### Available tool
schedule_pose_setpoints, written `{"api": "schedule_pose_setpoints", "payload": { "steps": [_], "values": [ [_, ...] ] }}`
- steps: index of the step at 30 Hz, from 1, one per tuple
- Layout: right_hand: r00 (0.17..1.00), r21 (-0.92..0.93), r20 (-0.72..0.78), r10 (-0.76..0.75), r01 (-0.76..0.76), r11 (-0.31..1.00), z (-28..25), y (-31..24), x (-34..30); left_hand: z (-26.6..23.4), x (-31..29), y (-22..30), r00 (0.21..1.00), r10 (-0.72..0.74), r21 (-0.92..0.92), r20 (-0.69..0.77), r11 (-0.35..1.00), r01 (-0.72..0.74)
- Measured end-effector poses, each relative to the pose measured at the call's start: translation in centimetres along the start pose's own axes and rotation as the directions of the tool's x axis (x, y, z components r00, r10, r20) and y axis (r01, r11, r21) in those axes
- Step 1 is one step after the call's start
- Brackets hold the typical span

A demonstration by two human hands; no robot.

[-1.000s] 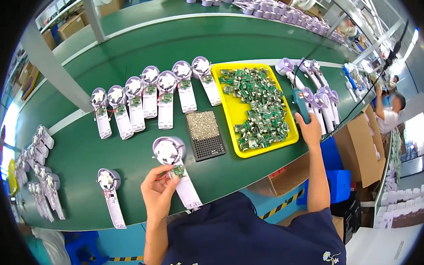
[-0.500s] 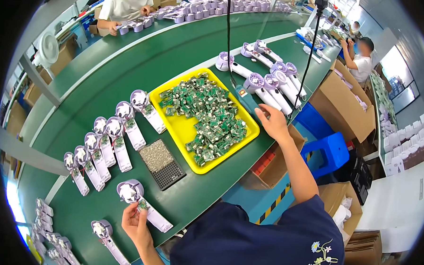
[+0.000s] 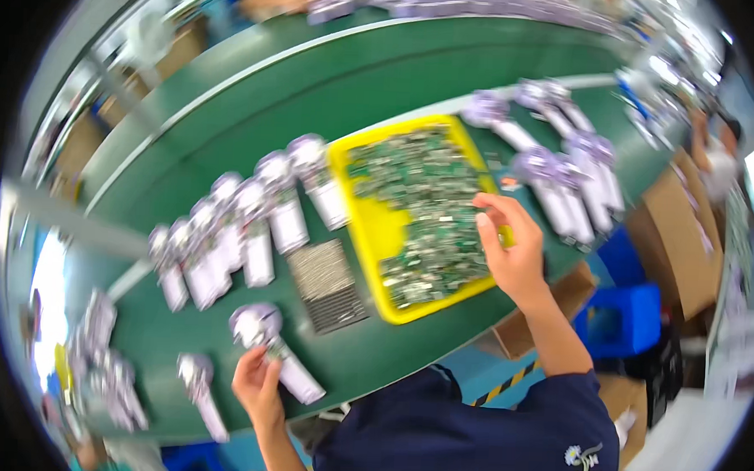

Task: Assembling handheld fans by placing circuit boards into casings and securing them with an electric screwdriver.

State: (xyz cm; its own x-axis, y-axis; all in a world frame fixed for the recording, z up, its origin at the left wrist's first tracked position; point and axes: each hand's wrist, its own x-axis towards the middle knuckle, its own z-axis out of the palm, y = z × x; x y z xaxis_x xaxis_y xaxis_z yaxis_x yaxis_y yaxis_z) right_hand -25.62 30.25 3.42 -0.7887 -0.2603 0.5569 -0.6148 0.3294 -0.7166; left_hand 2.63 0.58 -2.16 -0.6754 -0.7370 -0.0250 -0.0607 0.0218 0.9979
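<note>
My left hand [image 3: 257,383] is closed in a pinch at the neck of a lilac-and-white handheld fan [image 3: 298,373] lying opened on the green bench. A small green circuit board sits at those fingertips, though blur and the fingers mostly hide it. My right hand [image 3: 513,251] hovers over the right side of a yellow tray [image 3: 365,260] heaped with green circuit boards [image 3: 441,221]. Its thumb and forefinger are curved and slightly apart, with nothing visible between them. Partly behind this hand lies a teal electric screwdriver [image 3: 523,196].
A black block of small screws [image 3: 329,277] stands left of the tray. Several opened fans [image 3: 216,249] line the bench beyond it. Another fan [image 3: 203,396] lies left of my left hand. More fans [image 3: 556,180] lie to the right, near a blue stool [image 3: 622,318] and cartons [image 3: 685,224].
My right hand has left the screwdriver and moved over the tray's right side. My left hand stays at the same fan. The whole view has shifted and blurred.
</note>
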Motion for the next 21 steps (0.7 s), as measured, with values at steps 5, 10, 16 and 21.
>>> {"api": "schedule_pose_setpoints", "payload": {
  "steps": [5, 10, 16, 21],
  "values": [
    [0.912, 0.237, 0.406, -0.059, -0.042, 0.971, 9.0, -6.5, 1.3, -0.6, 2.0, 1.6, 0.994, 0.013, -0.085, 0.108, 0.996, -0.004],
    [0.915, -0.275, 0.347, -0.205, 0.309, 0.911, 19.9, -4.8, 4.6, -1.2, 4.6, 0.4, 0.998, 0.041, -0.172, 0.051, 0.985, -0.031],
    [0.854, -0.505, 0.518, 0.047, 0.262, 0.823, 21.3, -3.9, 6.4, -1.5, 4.7, -0.8, 0.999, 0.003, -0.345, 0.05, 0.939, 0.014],
    [0.882, -0.492, 0.466, 0.065, 0.198, 0.848, 23.4, -3.9, 4.9, -1.2, 4.4, -1.2, 0.994, -0.036, -0.39, 0.108, 0.918, 0.076]
  ]
}}
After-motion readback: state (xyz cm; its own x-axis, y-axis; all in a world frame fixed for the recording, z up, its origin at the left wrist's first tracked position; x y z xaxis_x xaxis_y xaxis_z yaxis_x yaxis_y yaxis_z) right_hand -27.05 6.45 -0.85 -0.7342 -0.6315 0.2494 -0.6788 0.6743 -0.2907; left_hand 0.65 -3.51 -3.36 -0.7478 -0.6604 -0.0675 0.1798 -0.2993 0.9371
